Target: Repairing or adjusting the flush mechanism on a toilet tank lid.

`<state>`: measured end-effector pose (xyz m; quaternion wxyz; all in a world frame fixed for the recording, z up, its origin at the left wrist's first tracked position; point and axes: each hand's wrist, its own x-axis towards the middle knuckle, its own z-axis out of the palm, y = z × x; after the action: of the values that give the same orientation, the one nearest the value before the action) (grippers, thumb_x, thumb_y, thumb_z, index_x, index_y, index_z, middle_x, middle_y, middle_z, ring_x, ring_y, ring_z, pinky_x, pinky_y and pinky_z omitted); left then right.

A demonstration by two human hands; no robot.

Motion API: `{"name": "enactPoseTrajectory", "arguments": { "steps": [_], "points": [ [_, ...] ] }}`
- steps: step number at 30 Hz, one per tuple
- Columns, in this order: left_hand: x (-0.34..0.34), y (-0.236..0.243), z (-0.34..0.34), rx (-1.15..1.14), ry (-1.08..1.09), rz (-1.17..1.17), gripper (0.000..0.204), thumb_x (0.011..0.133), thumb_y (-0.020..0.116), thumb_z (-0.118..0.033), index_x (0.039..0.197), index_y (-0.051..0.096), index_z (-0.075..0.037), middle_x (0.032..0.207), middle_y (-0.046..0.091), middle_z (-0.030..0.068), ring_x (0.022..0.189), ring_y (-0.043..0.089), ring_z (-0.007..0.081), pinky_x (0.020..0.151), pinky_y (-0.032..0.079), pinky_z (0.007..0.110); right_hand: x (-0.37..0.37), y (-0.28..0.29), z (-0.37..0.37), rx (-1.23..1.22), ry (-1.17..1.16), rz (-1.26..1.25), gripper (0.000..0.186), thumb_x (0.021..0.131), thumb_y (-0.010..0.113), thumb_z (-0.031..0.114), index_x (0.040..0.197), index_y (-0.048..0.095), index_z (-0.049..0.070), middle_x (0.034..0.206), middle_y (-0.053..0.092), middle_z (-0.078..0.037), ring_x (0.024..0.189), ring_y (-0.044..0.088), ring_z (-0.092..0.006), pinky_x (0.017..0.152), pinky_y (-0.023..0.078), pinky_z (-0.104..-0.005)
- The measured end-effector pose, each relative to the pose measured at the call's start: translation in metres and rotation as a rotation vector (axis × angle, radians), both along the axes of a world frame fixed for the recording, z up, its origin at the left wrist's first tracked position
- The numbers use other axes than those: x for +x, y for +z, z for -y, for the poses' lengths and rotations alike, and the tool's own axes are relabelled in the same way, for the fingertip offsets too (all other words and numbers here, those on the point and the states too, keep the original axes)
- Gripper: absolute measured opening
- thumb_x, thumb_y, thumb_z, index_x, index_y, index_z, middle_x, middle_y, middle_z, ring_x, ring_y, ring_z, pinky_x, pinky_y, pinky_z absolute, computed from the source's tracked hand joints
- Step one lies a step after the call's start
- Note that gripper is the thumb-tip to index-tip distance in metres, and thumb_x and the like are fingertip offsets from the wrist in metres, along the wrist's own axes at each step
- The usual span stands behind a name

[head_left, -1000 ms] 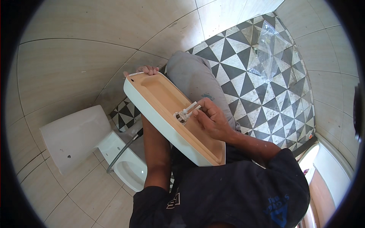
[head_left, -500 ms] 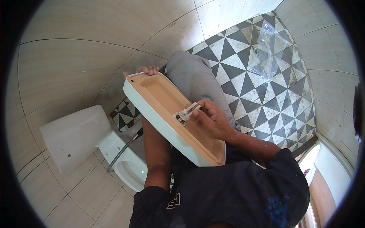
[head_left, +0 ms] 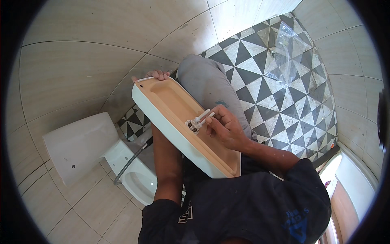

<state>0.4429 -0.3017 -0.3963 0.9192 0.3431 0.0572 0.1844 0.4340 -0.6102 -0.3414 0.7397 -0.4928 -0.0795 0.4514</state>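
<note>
Beside the toilet, the lid rests upside down across the knee, left hand curled on its far end, right hand pinching the white fitting at its middle; a slipped grip could drop and crack it.

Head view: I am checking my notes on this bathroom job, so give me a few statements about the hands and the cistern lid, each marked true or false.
1. The white ceramic cistern lid lies upside down, its tan underside facing up. True.
2. The right hand touches the white plastic button fitting in the lid. True.
3. The left hand rests on the toilet bowl. False: it grips the lid's far end.
4. The floor is plain grey. False: black and white triangles.
5. A clear plastic bag lies on the floor. True.
</note>
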Motion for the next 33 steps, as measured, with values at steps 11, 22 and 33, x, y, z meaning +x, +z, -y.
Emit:
{"name": "enactPoseTrajectory", "arguments": {
  "steps": [11,22,33],
  "points": [
    [0.003,-0.005,-0.007,0.027,-0.053,0.051,0.088,0.112,0.021,-0.072,0.092,0.073,-0.004,0.090,0.068,0.0087,0.088,0.058,0.0245,0.100,0.041,0.041,0.000,0.005,-0.003,-0.036,-0.002,0.075,0.013,0.116,0.053,0.017,0.116,0.057,0.005,0.090,0.063,-0.002,0.070,0.056,-0.0057,0.063,0.049,-0.0246],
    [0.002,-0.004,-0.007,0.027,-0.047,0.056,0.088,0.112,0.020,-0.072,0.096,0.072,-0.003,0.090,0.068,0.0089,0.089,0.059,0.0247,0.102,0.041,0.042,-0.002,-0.004,-0.001,-0.080,-0.054,0.312,0.006,0.113,0.057,0.009,0.116,0.058,0.004,0.078,0.058,-0.001,0.065,0.053,-0.0077,0.061,0.044,-0.0280],
    [0.000,0.010,0.004,0.001,-0.005,0.004,0.088,0.111,0.019,-0.072,0.094,0.072,-0.003,0.088,0.066,0.0082,0.089,0.058,0.0245,0.101,0.040,0.042,-0.004,-0.005,-0.001,-0.012,-0.053,0.239,0.009,0.113,0.057,0.008,0.119,0.061,0.005,0.080,0.058,0.000,0.065,0.053,-0.0058,0.060,0.044,-0.0259]
  ]
}}
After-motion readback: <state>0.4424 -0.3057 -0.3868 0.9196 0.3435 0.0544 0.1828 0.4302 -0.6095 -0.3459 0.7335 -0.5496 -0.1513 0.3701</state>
